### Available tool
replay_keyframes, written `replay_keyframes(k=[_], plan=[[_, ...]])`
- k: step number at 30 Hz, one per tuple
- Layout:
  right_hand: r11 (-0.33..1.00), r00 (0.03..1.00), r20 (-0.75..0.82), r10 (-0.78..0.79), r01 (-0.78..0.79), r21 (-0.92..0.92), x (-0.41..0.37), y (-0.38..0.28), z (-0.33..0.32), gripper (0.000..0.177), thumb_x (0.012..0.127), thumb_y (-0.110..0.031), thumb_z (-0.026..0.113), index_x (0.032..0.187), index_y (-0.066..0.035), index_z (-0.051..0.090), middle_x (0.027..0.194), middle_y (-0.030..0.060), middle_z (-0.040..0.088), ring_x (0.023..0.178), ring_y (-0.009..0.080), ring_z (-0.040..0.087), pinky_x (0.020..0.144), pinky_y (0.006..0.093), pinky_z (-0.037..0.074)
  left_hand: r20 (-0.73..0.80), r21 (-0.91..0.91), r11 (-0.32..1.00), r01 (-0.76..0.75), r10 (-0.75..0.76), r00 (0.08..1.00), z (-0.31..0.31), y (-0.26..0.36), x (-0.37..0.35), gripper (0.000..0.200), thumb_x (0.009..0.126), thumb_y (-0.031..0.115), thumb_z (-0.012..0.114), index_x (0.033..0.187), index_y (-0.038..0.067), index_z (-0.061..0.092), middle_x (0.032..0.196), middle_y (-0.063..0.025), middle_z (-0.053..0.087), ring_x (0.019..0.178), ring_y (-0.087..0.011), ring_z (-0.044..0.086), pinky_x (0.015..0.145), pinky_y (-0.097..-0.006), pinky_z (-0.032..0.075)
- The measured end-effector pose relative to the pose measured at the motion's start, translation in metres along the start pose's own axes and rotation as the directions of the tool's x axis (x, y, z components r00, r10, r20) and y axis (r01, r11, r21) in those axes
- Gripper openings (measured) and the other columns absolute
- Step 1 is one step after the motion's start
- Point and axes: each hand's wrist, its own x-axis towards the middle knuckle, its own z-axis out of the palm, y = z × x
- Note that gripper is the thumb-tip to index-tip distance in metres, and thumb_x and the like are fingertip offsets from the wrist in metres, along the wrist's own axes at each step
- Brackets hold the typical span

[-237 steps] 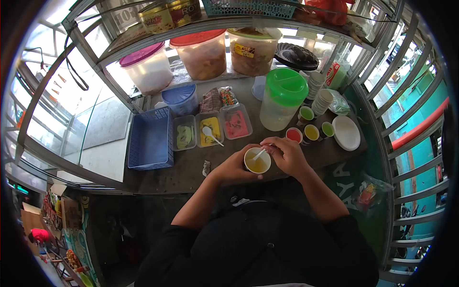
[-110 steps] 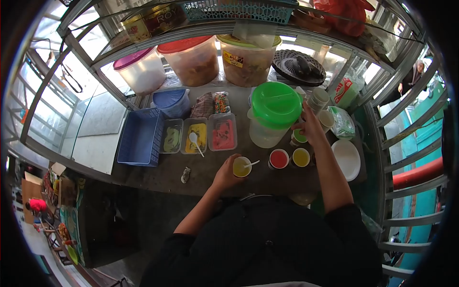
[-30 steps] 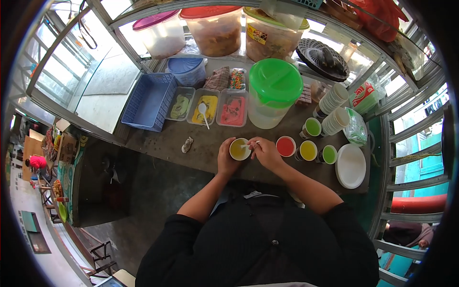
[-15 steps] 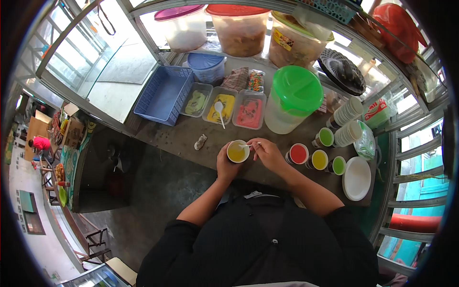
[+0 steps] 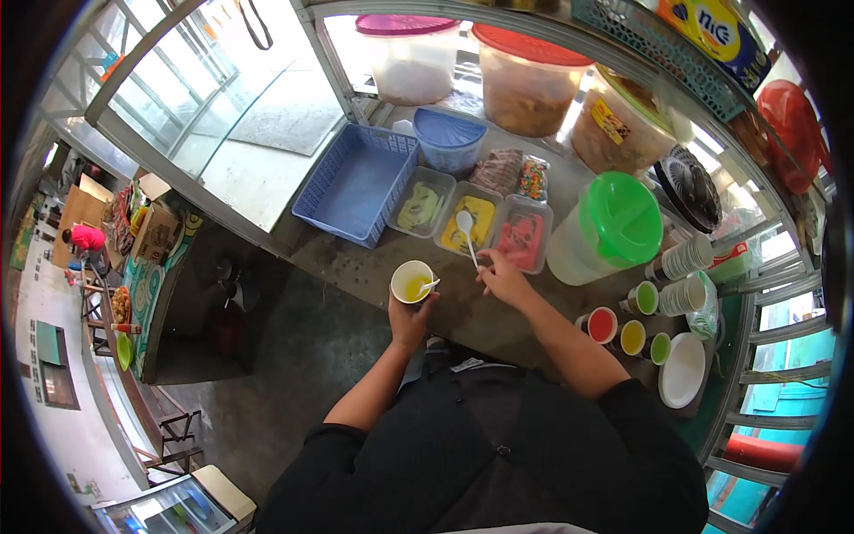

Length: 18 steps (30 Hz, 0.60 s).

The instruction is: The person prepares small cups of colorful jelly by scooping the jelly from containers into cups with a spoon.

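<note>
And here we are, the left hand (image 5: 407, 322) wrapped around a white paper cup (image 5: 413, 283) of yellow liquid, a small white plastic spoon (image 5: 429, 287) leaning inside, the cup held up near the front edge of the dark bench (image 5: 356, 271). Over to the right hand (image 5: 481, 271): fingertips right by the handle end of a larger white plastic spoon (image 5: 466, 228), whose bowl lies in the clear tub of yellow food (image 5: 480, 206); whether they pinch it, I cannot tell. That tub sits between a clear tub of pale green food (image 5: 422, 205) and a clear tub of pink food (image 5: 523, 233). Behind them, a patterned bundle (image 5: 498, 172) beside a clear bag of multicoloured pieces (image 5: 533, 179). Up top, the yellow and blue pack (image 5: 716, 37) on the shelf reads "NICE", loud and clear. The yellow label (image 5: 610, 121) on the big green-lidded container (image 5: 623, 133) is too small to read. Down the right side, a green-lidded clear pitcher (image 5: 614, 227), then cups filled red (image 5: 601, 326), yellow (image 5: 632, 338) and green, near the white plates (image 5: 682, 370).
</note>
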Motion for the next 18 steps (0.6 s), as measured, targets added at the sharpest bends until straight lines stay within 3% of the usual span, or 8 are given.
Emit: replay_keyframes(k=[3,6,12,15,18], plan=[[0.935,0.987,-0.006,0.162,-0.152,0.321,0.001,-0.016,0.019,0.036,0.101,-0.020,0.060,0.134,-0.007,0.052,0.100,0.0094,0.071,0.063,0.0147,0.069,0.053,0.0232,0.047,0.003,0.126,0.984,-0.123,0.123,0.992,-0.017,0.000,0.027,0.070,0.075,0.027,0.091,0.127,0.001,0.052,0.113,-0.0147,0.068,0.104,-0.0270,0.069,0.091,-0.0368,0.053],[0.818,0.969,-0.025,0.246,-0.193,0.542,0.013,-0.002,0.026,0.031,0.099,-0.019,0.060,0.127,-0.005,0.058,0.102,0.0101,0.072,0.064,0.0160,0.071,0.051,0.0243,0.046,0.055,0.180,0.967,-0.180,0.172,0.983,-0.026,-0.004,0.051,0.076,0.072,0.029,0.092,0.130,0.003,0.051,0.116,-0.0155,0.067,0.107,-0.0284,0.068,0.091,-0.0384,0.053],[0.940,0.932,-0.331,0.151,-0.032,0.340,0.026,0.004,-0.003,0.028,0.099,-0.019,0.062,0.121,-0.003,0.061,0.106,0.0100,0.072,0.066,0.0150,0.071,0.051,0.0238,0.045,0.242,0.223,0.955,-0.195,0.139,0.960,-0.041,-0.034,0.087,0.082,0.069,0.031,0.093,0.133,0.005,0.050,0.122,-0.0163,0.066,0.112,-0.0333,0.066,0.092,-0.0420,0.054],[0.913,0.896,-0.427,0.122,0.068,0.402,0.040,-0.003,-0.007,0.026,0.100,-0.019,0.060,0.121,-0.004,0.062,0.106,0.0094,0.073,0.066,0.0149,0.070,0.053,0.0231,0.046,0.317,0.227,0.951,-0.207,0.129,0.940,-0.049,-0.041,0.096,0.082,0.068,0.031,0.093,0.133,0.006,0.050,0.123,-0.0164,0.066,0.113,-0.0351,0.065,0.092,-0.0432,0.054],[0.585,0.880,-0.346,0.326,0.100,0.805,0.053,-0.028,0.001,0.025,0.103,-0.020,0.057,0.121,-0.004,0.063,0.109,0.0096,0.073,0.065,0.0144,0.070,0.055,0.0216,0.046,0.375,0.251,0.941,-0.229,0.124,0.919,-0.058,-0.043,0.100,0.083,0.068,0.032,0.093,0.134,0.006,0.050,0.123,-0.0163,0.066,0.114,-0.0355,0.065,0.092,-0.0432,0.054]])
